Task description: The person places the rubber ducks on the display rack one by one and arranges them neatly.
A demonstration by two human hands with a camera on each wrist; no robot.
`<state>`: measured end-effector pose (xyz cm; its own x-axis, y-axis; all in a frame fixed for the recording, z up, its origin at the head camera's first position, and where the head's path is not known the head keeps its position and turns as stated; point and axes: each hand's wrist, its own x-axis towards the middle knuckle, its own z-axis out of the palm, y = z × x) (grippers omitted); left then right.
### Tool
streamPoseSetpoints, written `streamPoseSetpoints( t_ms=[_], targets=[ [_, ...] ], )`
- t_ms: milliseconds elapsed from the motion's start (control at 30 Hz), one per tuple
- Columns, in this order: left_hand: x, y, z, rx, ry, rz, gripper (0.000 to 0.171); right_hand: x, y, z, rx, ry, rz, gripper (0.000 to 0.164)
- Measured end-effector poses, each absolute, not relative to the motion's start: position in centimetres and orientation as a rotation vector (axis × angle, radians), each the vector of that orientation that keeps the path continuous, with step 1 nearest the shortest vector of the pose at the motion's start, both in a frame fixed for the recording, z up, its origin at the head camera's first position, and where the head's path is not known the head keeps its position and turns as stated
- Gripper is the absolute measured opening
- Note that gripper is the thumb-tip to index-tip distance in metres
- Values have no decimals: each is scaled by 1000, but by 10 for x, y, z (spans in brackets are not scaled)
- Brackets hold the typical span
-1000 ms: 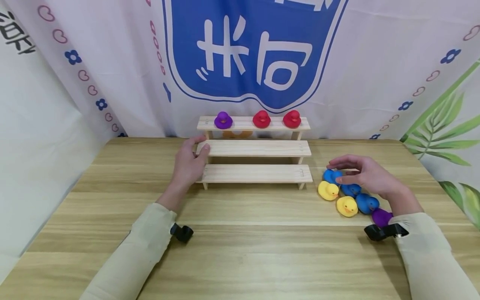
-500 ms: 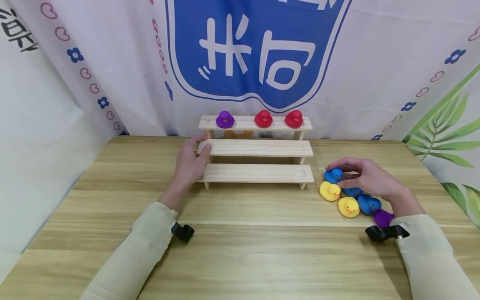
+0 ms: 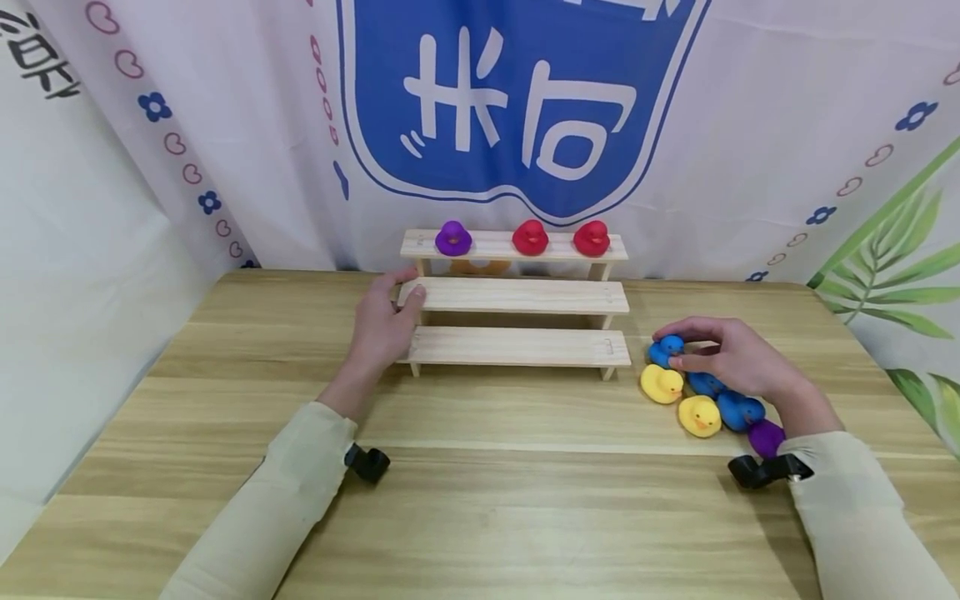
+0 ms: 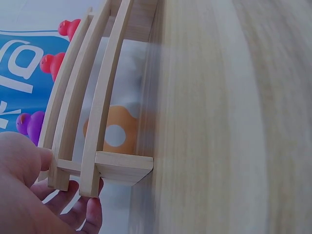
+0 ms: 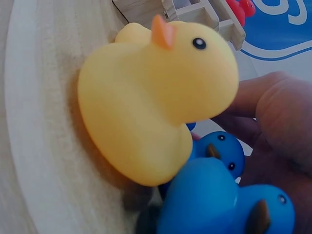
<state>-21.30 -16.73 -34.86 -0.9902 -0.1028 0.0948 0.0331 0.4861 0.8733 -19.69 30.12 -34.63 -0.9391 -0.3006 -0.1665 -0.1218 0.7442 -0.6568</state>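
My left hand (image 3: 384, 325) grips the left end of a three-tier wooden shelf (image 3: 517, 296). Its thumb lies on the middle board, and in the left wrist view the fingers curl round the board ends. At the right, my right hand (image 3: 738, 354) pinches a blue rubber duck (image 3: 664, 352) between thumb and fingers, at the far end of a cluster of ducks. Close by are a yellow duck (image 3: 662, 384), another yellow duck (image 3: 700, 416), a blue duck (image 3: 740, 411) and a partly covered blue duck (image 3: 705, 384). A purple duck (image 3: 766, 438) sits near the right wrist.
On the top board stand a purple duck (image 3: 453, 239), a red duck (image 3: 530, 238) and another red duck (image 3: 592, 239). Behind the wooden table (image 3: 480, 517) hangs a printed curtain (image 3: 712, 167), close to the shelf's back.
The right hand's fingers have come down and closed round the far blue duck, whose head now shows between them. The left hand keeps its hold on the shelf. The head view has shifted slightly.
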Motion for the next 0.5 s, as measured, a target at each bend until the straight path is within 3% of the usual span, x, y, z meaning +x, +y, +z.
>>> streamPoseSetpoints(
  t_ms=[500],
  targets=[
    [-212, -167, -348, 51, -2592, -1540, 48, -198, 298, -341, -285, 2757, -1015, 49]
  ],
)
